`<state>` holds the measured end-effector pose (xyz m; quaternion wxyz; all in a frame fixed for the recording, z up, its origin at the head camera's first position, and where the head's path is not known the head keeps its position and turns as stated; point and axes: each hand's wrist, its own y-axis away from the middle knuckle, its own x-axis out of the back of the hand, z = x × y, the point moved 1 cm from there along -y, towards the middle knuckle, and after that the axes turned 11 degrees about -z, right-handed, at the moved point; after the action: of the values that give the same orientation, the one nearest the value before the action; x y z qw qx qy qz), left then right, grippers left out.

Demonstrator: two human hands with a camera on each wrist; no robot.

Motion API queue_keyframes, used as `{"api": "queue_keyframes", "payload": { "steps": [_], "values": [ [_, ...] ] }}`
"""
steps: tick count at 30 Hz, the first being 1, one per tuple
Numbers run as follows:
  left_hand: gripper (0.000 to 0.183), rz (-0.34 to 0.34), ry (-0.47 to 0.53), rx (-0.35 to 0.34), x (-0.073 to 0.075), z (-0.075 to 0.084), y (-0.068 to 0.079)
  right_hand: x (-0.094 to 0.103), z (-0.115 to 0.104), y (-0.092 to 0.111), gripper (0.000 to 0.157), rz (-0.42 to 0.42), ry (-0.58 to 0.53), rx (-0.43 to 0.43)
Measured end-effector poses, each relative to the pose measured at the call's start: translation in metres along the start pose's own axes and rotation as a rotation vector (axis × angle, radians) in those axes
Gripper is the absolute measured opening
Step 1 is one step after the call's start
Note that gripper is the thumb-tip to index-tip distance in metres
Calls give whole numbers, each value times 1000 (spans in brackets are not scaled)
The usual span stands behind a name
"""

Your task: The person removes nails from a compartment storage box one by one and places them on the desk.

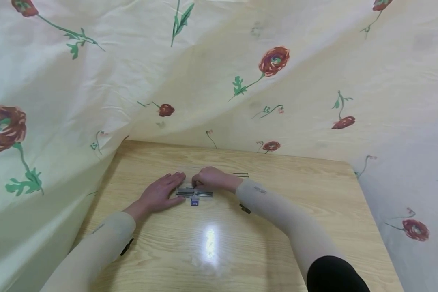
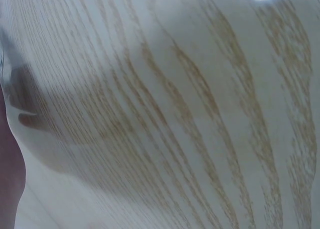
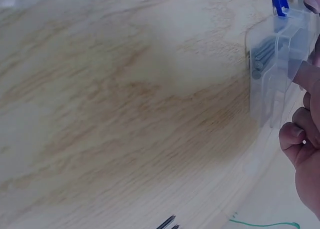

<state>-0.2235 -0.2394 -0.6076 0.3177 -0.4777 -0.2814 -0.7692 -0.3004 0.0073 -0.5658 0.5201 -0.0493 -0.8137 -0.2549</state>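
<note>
Plastic box (image 3: pixel 265 101) | left hand (image 1: pixel 162 192): fingers extended | right hand (image 1: pixel 212 178): bent over it, grip unclear

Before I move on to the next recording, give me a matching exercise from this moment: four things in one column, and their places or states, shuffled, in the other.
Column one
1. Clear box
2. Small clip
3. Two loose rods
4. Left hand

Column two
A. On the tabletop, off to the right of the box
B. See-through, with stored rods inside
C. At the box's left end, fingers extended
D. Blue, at the box's near edge

Right pairs: 1-B, 2-D, 3-A, 4-C
</note>
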Motion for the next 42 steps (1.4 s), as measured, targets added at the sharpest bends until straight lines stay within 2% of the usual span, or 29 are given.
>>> {"api": "queue_keyframes", "payload": {
  "steps": [11, 18, 24, 29, 42],
  "values": [
    [87, 7, 0, 6, 1, 4, -2, -1, 5, 12, 19, 34, -67, 23],
    [87, -8, -4, 16, 1, 3, -2, 2, 4, 8, 16, 9, -2, 6],
    [87, 7, 6, 6, 2, 3, -2, 7, 1, 7, 13, -6, 71, 14],
    [86, 10, 7, 1, 2, 3, -3, 5, 2, 7, 13, -1, 82, 17],
    [87, 5, 1, 9, 0, 8, -2, -4, 6, 12, 13, 40, 7, 16]
  ]
}}
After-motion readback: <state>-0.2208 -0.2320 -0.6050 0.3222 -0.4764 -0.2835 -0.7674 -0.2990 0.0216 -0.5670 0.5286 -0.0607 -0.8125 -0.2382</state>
